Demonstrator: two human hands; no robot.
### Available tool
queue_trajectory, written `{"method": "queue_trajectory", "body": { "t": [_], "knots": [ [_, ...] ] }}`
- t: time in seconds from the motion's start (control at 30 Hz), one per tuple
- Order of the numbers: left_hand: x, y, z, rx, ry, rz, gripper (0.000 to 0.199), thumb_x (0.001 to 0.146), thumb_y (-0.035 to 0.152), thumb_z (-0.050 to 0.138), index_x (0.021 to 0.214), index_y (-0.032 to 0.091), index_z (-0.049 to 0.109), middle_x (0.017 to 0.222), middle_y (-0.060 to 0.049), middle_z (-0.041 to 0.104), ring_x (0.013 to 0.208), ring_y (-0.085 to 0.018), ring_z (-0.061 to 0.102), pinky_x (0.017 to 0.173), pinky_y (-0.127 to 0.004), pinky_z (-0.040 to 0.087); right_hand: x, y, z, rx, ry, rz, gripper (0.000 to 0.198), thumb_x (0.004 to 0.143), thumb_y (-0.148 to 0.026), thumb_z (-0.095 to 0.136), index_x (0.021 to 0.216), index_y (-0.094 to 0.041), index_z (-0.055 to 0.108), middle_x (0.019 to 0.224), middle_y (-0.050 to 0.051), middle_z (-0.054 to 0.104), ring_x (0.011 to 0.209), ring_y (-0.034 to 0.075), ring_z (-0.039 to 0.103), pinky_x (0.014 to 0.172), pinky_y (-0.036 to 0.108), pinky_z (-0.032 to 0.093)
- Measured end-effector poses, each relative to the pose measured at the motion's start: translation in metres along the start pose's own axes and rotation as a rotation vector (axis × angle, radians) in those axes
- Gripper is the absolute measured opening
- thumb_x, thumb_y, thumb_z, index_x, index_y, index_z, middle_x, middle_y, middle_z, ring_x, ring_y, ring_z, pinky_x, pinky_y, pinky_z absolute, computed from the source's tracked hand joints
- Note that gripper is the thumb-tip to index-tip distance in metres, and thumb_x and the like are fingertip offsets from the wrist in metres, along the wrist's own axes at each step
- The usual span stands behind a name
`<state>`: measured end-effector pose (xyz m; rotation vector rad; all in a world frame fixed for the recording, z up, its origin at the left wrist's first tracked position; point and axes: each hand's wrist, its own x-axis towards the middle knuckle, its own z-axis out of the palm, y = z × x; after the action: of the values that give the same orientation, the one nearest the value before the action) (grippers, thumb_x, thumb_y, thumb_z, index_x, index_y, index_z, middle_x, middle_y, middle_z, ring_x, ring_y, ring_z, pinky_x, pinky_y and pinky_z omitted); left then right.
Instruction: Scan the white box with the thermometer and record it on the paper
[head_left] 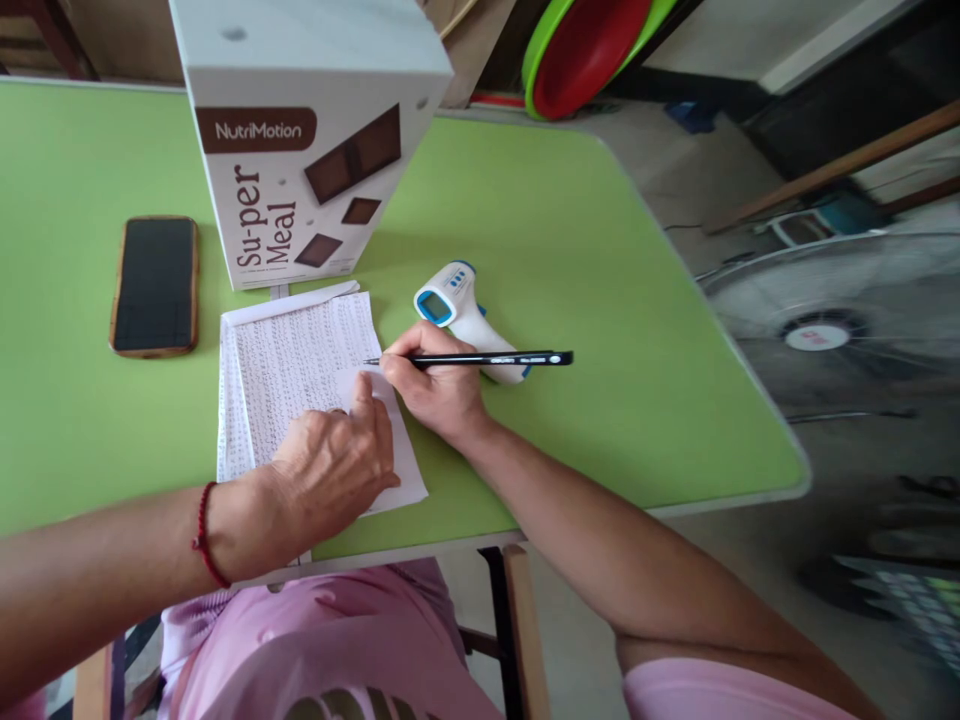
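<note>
A notepad sheet covered in rows of small handwriting lies on the green table, its lower right part blank. My right hand pinches a black pen, whose tip meets the paper near the right end of a written line. Across the lower part of the sheet rests my left hand, palm down, index finger stretched toward the pen tip and the other fingers partly bent. Nothing shows in its grasp, though its underside is hidden. Just behind my right hand lies a white and blue infrared thermometer, partly covered by that hand and pen.
A tall white NutriMotion box stands behind the notepad. To the left lies a phone in a brown case. The green table ends at the right, with a standing fan beyond it. Red and green basins are at the back.
</note>
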<state>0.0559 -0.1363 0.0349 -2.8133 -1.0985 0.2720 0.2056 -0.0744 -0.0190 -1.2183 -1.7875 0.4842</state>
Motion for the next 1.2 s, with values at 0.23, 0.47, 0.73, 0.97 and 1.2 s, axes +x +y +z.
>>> {"method": "queue_trajectory", "body": {
  "t": [0.23, 0.47, 0.73, 0.97, 1.2],
  "knots": [
    [0.001, -0.001, 0.000, -0.007, -0.007, -0.014, 0.068, 0.088, 0.053, 0.053, 0.128, -0.002, 0.055, 0.138, -0.033, 0.043, 0.054, -0.020, 0.065, 0.037, -0.030, 0.045, 0.000, -0.001, 0.000, -0.002, -0.008, 0.014, 0.015, 0.074, -0.019, 0.053, 0.062, -0.022, 0.046, 0.049, -0.006, 0.050, 0.046, 0.009, 0.041, 0.047, 0.025, 0.035],
    [0.001, 0.001, 0.004, -0.020, 0.047, -0.021, 0.063, 0.086, 0.051, 0.057, 0.122, -0.001, 0.060, 0.134, -0.033, 0.048, 0.050, -0.020, 0.063, 0.034, -0.031, 0.041, 0.001, 0.000, -0.003, 0.035, 0.064, -0.022, 0.014, 0.078, -0.021, 0.053, 0.065, -0.022, 0.047, 0.054, -0.006, 0.052, 0.047, 0.008, 0.043, 0.046, 0.024, 0.037],
    [0.001, 0.000, 0.008, -0.038, 0.088, -0.028, 0.053, 0.086, 0.051, 0.058, 0.108, 0.003, 0.065, 0.128, -0.030, 0.056, 0.051, -0.018, 0.062, 0.036, -0.031, 0.038, 0.002, 0.002, -0.006, -0.061, 0.100, -0.161, 0.010, 0.088, -0.024, 0.052, 0.096, -0.021, 0.058, 0.082, 0.002, 0.061, 0.070, 0.013, 0.058, 0.065, 0.029, 0.050],
    [0.010, -0.022, 0.018, -0.182, 0.370, -0.030, 0.019, 0.091, 0.018, 0.041, 0.082, 0.013, 0.057, 0.082, -0.010, 0.063, 0.048, -0.015, 0.055, 0.036, -0.029, 0.037, 0.004, 0.014, -0.001, -0.157, 0.051, -0.307, 0.021, 0.089, -0.019, 0.048, 0.109, -0.022, 0.054, 0.092, 0.005, 0.062, 0.082, 0.017, 0.062, 0.074, 0.034, 0.054],
    [0.018, -0.095, 0.027, -0.411, 1.272, -0.396, 0.043, 0.088, 0.043, 0.053, 0.122, 0.023, 0.035, 0.130, -0.010, 0.036, 0.124, -0.031, 0.039, 0.099, -0.052, 0.041, -0.001, 0.012, 0.000, -0.203, -0.109, -0.302, 0.027, 0.091, -0.015, 0.041, 0.111, -0.017, 0.058, 0.093, 0.010, 0.065, 0.083, 0.020, 0.063, 0.070, 0.035, 0.056]
  ]
}}
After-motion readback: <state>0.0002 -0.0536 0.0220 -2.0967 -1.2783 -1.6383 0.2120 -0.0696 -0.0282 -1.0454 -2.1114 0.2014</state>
